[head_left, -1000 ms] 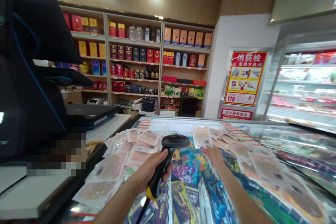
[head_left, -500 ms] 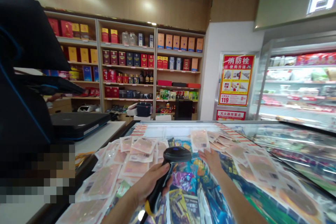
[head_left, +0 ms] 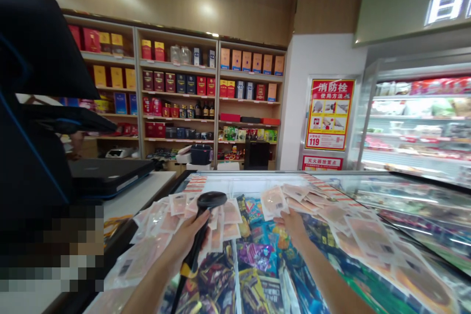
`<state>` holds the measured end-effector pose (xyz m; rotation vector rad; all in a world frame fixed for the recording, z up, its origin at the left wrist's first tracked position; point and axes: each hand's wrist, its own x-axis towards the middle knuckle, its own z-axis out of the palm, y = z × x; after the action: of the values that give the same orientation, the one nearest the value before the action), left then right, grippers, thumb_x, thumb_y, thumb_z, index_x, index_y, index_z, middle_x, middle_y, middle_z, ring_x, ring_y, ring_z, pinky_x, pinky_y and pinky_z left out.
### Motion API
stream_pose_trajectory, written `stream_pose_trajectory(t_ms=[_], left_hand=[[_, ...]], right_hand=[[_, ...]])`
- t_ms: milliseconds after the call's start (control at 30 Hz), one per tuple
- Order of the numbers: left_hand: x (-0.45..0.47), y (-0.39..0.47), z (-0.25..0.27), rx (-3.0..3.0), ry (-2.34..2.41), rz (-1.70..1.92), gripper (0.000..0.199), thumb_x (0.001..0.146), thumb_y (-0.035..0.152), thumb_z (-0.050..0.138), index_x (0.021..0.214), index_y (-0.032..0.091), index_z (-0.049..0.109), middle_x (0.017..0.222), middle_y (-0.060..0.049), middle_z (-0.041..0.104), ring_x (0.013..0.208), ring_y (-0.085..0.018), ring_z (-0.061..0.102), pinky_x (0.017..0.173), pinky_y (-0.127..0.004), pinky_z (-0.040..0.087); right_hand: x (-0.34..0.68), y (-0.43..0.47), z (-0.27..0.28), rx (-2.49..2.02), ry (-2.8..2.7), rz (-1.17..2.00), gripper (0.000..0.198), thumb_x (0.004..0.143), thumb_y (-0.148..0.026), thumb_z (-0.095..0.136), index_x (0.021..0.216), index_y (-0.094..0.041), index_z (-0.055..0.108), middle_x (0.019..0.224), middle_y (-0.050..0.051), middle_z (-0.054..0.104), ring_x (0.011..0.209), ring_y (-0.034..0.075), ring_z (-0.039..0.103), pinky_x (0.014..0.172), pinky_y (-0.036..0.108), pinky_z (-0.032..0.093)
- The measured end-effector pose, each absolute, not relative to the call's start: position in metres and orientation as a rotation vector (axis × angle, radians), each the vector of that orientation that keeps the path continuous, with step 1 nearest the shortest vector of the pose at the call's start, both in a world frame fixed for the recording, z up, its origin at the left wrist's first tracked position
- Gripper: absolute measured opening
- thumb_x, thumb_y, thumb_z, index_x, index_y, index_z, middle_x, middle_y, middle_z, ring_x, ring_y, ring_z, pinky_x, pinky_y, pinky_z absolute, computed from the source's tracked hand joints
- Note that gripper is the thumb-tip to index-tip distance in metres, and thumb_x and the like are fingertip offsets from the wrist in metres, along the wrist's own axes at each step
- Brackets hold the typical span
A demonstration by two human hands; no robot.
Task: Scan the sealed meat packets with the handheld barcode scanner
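My left hand (head_left: 194,229) is wrapped round the handle of a black barcode scanner (head_left: 212,199), whose head points away over a pile of flat clear packets (head_left: 178,203) on the left. A cord runs down from the scanner's yellow-banded lower end. My right hand (head_left: 294,226) has its fingertips closed on the near edge of one flat clear packet (head_left: 273,202) with a pinkish content and a small dark barcode at its right side. That packet is slightly tilted, beside a fanned group of similar packets (head_left: 300,193). Whether it touches the glass under it, I cannot tell.
Under my hands is a glass-topped case with colourful snack bags (head_left: 257,255) below the glass. More flat packets (head_left: 368,235) lie on the right. At left stand a black monitor (head_left: 40,49) and a white counter (head_left: 160,181). Shelves of boxes (head_left: 180,82) line the back wall.
My left hand has moved the scanner left, away from the packet in my right hand and over the left pile. The held packet has shifted slightly left and turned.
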<state>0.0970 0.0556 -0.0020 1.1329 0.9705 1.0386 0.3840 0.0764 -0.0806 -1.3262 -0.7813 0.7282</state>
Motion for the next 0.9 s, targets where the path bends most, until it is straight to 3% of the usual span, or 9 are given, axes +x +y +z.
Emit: stream_pose_trajectory(t_ms=[200,367,567,733,900], left_hand=[[0.083,0.069,-0.003,1.135,1.113,1.148,0.035,0.057,0.049,0.056,0.065,0.016,0.048,0.043,0.003,0.049,0.033,-0.007,0.043,0.034,-0.017,0.03],[0.082,0.073,-0.005,1.111,1.155,1.142,0.037,0.055,0.051,0.056,0.064,0.016,0.049,0.04,0.004,0.048,0.032,-0.008,0.043,0.032,-0.018,0.029],[0.085,0.074,-0.007,1.123,1.159,1.12,0.036,0.057,0.051,0.056,0.061,0.015,0.047,0.041,0.004,0.049,0.032,-0.006,0.041,0.032,-0.016,0.029],[0.088,0.07,-0.009,1.085,1.109,1.085,0.036,0.059,0.05,0.055,0.064,0.015,0.049,0.043,0.003,0.049,0.032,-0.005,0.041,0.033,-0.015,0.028],[0.095,0.065,-0.009,1.055,1.016,1.008,0.037,0.058,0.049,0.056,0.067,0.015,0.049,0.042,0.003,0.047,0.032,-0.006,0.041,0.032,-0.016,0.027]], right_hand=[[0.338,0.088,-0.064,-1.295,-0.91,0.863,0.022,0.064,-0.022,0.042,0.084,-0.015,0.047,0.063,0.002,0.061,0.058,0.016,0.06,0.052,0.026,0.047],[0.306,0.104,-0.06,-1.546,-1.178,0.809,0.026,0.067,-0.018,0.035,0.089,-0.014,0.048,0.07,0.006,0.062,0.059,0.018,0.06,0.051,0.028,0.046],[0.289,0.117,-0.06,-1.872,-1.608,0.242,0.032,0.069,-0.025,0.039,0.096,-0.012,0.051,0.094,0.013,0.06,0.093,0.022,0.052,0.078,0.031,0.039],[0.293,0.117,-0.06,-2.034,-1.694,0.131,0.044,0.075,-0.038,0.031,0.101,-0.009,0.05,0.099,0.017,0.056,0.094,0.023,0.051,0.076,0.031,0.038],[0.333,0.117,-0.05,-2.08,-1.619,-0.134,0.047,0.076,-0.04,0.03,0.111,-0.012,0.045,0.105,0.014,0.051,0.099,0.023,0.045,0.082,0.032,0.033]])
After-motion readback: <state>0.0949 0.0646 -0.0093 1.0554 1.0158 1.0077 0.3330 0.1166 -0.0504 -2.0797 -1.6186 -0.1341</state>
